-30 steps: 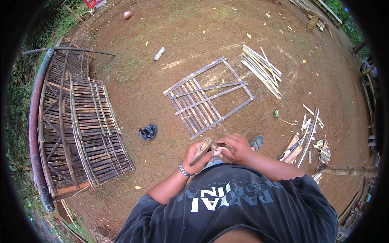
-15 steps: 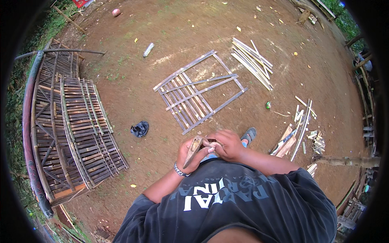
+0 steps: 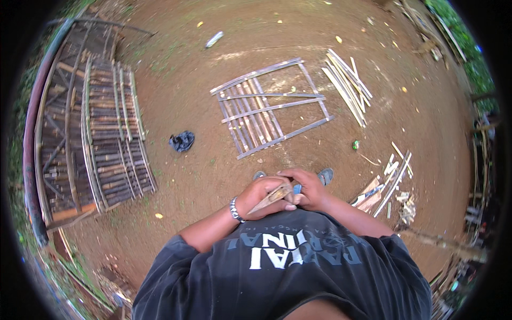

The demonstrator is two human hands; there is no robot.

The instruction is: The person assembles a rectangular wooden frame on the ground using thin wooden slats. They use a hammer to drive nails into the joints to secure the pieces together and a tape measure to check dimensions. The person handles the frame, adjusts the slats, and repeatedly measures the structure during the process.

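In front of my shirt, my left hand (image 3: 254,196) is closed around a short, tapered wooden piece (image 3: 275,197) with a pale hollow in its face. My right hand (image 3: 311,190) meets it at the piece's right end, fingers curled inward. What those fingers grip is too small and covered to make out. Beyond my hands a slatted bamboo frame (image 3: 287,140) lies flat on the dirt, its left part filled with slats and two long strips crossing it.
Loose strips (image 3: 346,88) lie right of the frame; wood offcuts (image 3: 395,183) are scattered nearer on the right. A large bamboo slat structure (image 3: 109,130) stands at left. A black plastic bag (image 3: 182,141), a green can (image 3: 356,144) and a bottle (image 3: 214,39) lie on the ground.
My view has shifted, so more of both feet shows. The wooden piece has tipped from nearly upright to slanting rightward, still in my left hand. My right hand stays beside it.
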